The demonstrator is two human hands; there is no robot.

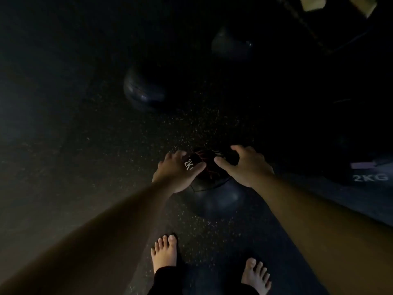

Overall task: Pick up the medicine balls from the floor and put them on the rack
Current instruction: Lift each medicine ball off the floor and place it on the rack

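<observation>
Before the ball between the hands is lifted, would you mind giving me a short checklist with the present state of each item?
1. Left hand on the 2KG ball: ok, spread over its left side.
2. Right hand on the ball: ok, fingers curled over its right side.
3. Grip firm enough to lift: cannot tell, the picture is dark.
4. Bare feet clear of the ball: ok, both stand nearer the camera.
5. Other balls out of the way: not ok, a second ball lies close against it.
6. Rack has a free slot: cannot tell, too dark.
</observation>
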